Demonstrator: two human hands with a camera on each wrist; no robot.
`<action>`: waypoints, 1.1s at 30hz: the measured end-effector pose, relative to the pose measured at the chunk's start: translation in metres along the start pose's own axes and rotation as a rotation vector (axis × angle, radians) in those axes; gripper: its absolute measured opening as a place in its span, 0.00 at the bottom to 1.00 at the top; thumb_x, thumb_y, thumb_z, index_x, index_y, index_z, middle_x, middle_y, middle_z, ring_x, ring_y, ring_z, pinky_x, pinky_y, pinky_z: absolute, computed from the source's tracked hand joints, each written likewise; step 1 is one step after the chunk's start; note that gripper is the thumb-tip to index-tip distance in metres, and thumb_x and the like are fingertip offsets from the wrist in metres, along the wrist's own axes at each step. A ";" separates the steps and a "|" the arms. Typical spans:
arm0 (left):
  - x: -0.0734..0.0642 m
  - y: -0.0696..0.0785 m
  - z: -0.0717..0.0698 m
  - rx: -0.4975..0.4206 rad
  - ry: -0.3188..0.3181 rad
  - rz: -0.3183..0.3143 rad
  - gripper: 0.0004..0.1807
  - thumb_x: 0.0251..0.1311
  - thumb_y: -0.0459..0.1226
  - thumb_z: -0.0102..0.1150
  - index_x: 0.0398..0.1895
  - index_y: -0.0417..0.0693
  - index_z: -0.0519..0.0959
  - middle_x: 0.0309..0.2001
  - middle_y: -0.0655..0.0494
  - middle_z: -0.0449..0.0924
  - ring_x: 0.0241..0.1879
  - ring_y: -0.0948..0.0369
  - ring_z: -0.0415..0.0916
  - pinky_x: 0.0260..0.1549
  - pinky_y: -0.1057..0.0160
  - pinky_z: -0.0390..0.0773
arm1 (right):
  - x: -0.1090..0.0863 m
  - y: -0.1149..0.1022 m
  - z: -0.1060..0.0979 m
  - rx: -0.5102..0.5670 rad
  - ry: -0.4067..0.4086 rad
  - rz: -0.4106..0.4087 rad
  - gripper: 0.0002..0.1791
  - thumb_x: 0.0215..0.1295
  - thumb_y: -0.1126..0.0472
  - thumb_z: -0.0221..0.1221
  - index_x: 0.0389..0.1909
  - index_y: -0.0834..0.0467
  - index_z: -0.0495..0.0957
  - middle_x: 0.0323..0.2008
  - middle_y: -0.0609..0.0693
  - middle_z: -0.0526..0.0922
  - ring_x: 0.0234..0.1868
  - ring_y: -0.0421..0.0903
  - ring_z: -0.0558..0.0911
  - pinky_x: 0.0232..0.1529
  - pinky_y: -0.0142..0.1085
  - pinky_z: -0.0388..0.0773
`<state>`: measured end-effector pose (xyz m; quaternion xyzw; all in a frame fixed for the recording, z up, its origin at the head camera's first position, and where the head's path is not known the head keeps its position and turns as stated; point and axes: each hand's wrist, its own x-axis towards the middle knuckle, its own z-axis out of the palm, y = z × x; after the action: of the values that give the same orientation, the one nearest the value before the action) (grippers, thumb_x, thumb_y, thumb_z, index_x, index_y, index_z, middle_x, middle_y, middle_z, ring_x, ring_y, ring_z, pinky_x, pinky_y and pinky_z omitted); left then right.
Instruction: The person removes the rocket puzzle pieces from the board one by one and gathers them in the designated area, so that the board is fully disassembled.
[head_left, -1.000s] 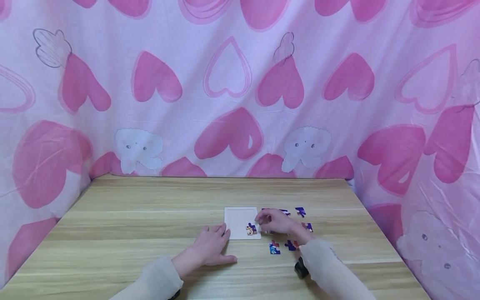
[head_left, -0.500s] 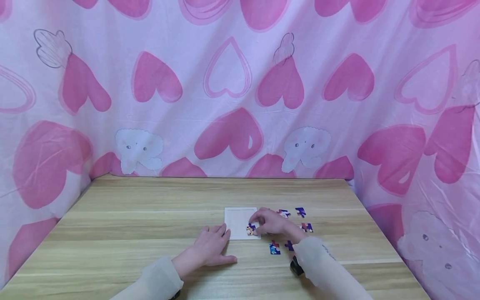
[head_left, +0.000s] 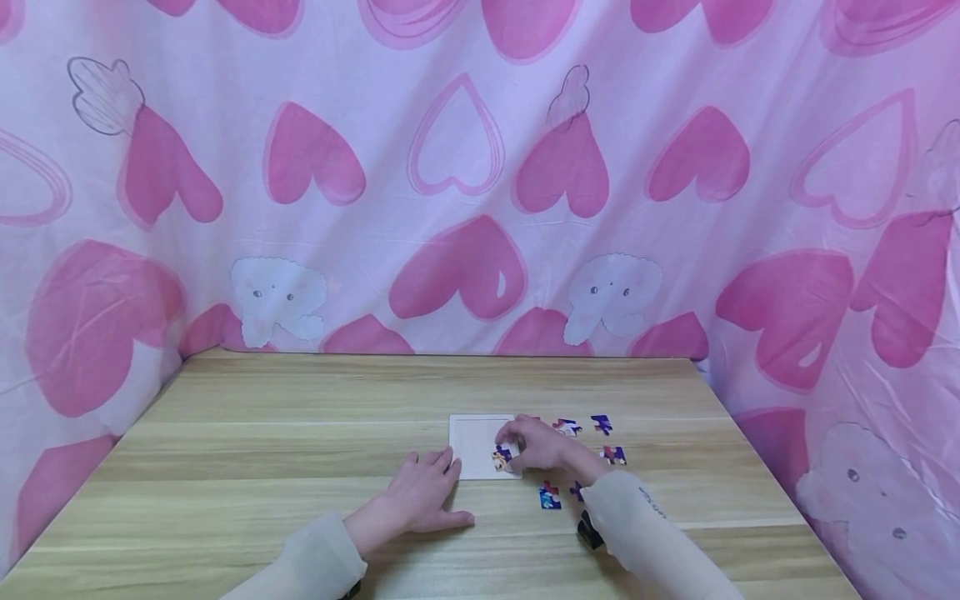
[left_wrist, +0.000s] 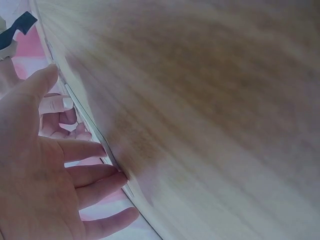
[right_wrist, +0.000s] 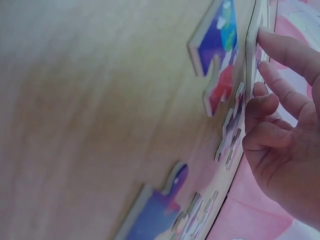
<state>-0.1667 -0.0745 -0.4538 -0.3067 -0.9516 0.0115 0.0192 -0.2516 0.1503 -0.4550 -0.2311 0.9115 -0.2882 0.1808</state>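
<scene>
A white square puzzle tray (head_left: 468, 446) lies on the table, with a purple and yellow jigsaw piece (head_left: 501, 457) at its lower right corner. My right hand (head_left: 536, 443) bends over this piece, thumb and index finger pinching it at its edges. In the right wrist view, the thumb and index fingertips meet the tray edge while the other fingers of the right hand (right_wrist: 285, 120) curl in. My left hand (head_left: 422, 492) lies spread on the table, its fingertips against the tray's left side. From the left wrist, the fingers of the left hand (left_wrist: 45, 170) look extended along the tray edge.
Several loose jigsaw pieces lie right of the tray, among them a blue and red piece (head_left: 550, 496), a purple piece (head_left: 602, 424) and a red and purple piece (head_left: 613, 455). My right forearm partly covers others. A pink heart-print curtain (head_left: 457, 275) borders the wooden table (head_left: 300, 417).
My right hand has moved left from beside the tray onto the jigsaw piece in its corner, and has shifted only slightly in the last half second. The left hand stays put.
</scene>
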 end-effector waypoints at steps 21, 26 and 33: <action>0.001 0.000 0.000 0.010 0.011 0.009 0.46 0.44 0.69 0.44 0.55 0.40 0.69 0.56 0.41 0.66 0.54 0.50 0.65 0.44 0.43 0.66 | 0.004 -0.006 -0.003 0.023 -0.058 0.055 0.16 0.47 0.64 0.64 0.36 0.46 0.73 0.35 0.43 0.68 0.39 0.44 0.67 0.44 0.43 0.64; 0.001 0.000 0.000 0.009 0.003 0.006 0.47 0.44 0.69 0.44 0.55 0.40 0.69 0.56 0.41 0.66 0.54 0.50 0.64 0.44 0.43 0.65 | 0.006 -0.006 -0.002 0.017 -0.061 0.047 0.16 0.46 0.65 0.65 0.35 0.47 0.71 0.35 0.44 0.68 0.38 0.44 0.66 0.41 0.41 0.64; 0.002 -0.001 0.000 0.011 0.000 0.007 0.47 0.44 0.69 0.44 0.55 0.40 0.69 0.56 0.41 0.65 0.54 0.50 0.64 0.45 0.43 0.65 | 0.005 -0.007 -0.001 0.134 -0.067 0.084 0.18 0.47 0.67 0.64 0.35 0.48 0.70 0.34 0.46 0.70 0.36 0.46 0.68 0.37 0.40 0.65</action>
<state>-0.1684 -0.0740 -0.4537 -0.3097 -0.9504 0.0167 0.0210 -0.2544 0.1431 -0.4514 -0.1897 0.8926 -0.3327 0.2380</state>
